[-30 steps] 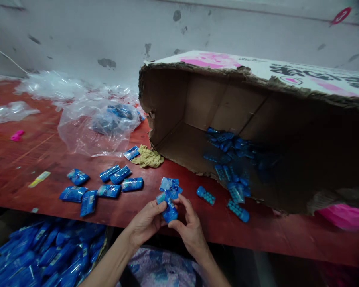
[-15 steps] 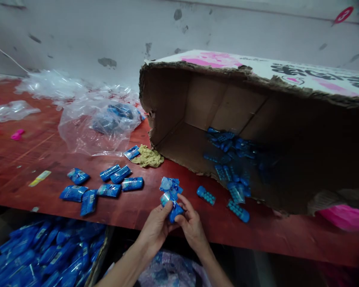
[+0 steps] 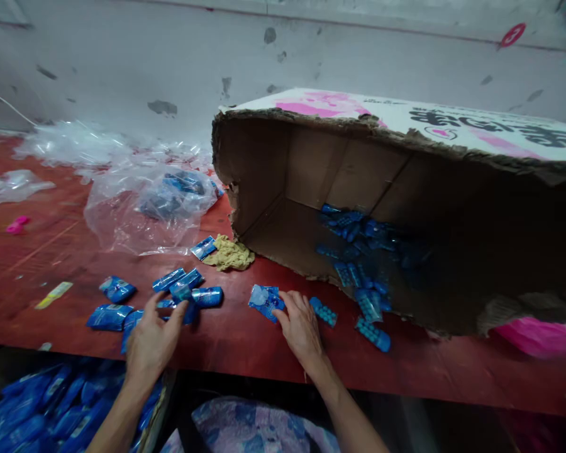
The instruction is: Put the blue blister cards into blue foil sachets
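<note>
My left hand [image 3: 153, 340] is over the group of blue packets on the left of the red table. Between its thumb and fingers is a blue wrapped packet [image 3: 191, 313], blurred and partly hidden by the hand. Several similar packets [image 3: 116, 289] lie around it. My right hand [image 3: 302, 327] has its thumb and fingers closed at the right edge of some flat blue printed sleeves [image 3: 264, 301], which lie on the table. Just right of that hand sits a clear-fronted blue piece with bead-like rows [image 3: 324, 312]; another [image 3: 373, 334] lies farther right.
A torn cardboard box [image 3: 259, 236] lies on its side at right, with more blue pieces [image 3: 353, 233] inside. A yellow-green cloth [image 3: 229, 253] and clear plastic bag [image 3: 117, 217] are behind the packets. Below the table edge, an open container holds many blue packets [image 3: 61, 402].
My hands have come apart. The left moved left with a packet to the group; the right moved up to the flat sleeves. The view has shifted slightly.
</note>
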`<act>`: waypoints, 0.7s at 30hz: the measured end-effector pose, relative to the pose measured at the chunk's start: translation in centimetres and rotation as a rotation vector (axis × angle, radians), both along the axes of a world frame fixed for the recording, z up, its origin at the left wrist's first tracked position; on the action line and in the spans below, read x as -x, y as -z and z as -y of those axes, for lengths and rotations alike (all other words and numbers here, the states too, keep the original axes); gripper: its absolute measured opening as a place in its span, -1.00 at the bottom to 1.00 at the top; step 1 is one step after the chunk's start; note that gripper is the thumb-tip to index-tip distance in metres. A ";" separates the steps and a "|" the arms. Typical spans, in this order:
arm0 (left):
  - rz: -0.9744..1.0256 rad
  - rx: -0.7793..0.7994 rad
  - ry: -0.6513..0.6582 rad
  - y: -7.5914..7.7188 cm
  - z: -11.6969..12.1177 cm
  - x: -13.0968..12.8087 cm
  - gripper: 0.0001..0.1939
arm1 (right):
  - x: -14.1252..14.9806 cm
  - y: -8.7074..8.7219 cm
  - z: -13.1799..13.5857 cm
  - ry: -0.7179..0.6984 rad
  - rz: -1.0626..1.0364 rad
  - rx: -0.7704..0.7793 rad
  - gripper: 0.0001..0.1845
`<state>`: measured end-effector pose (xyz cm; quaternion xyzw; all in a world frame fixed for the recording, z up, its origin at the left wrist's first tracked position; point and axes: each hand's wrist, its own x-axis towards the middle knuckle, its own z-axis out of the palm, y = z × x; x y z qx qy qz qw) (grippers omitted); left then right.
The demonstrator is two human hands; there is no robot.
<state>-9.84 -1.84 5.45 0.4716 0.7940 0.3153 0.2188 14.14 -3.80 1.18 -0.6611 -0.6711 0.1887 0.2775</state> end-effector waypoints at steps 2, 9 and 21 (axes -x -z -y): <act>-0.404 -0.066 -0.071 -0.2 0.0 0.8 -0.35 | 0.2 0.2 -0.7 0.052 0.233 0.026 -0.78; 0.257 -0.053 0.265 3.3 1.6 -4.5 -0.57 | 1.3 1.9 -1.2 0.083 0.390 0.043 -0.81; 1.070 0.211 0.231 5.2 1.7 -10.5 -0.69 | 0.4 -0.4 1.7 -0.116 -0.264 -0.112 -0.86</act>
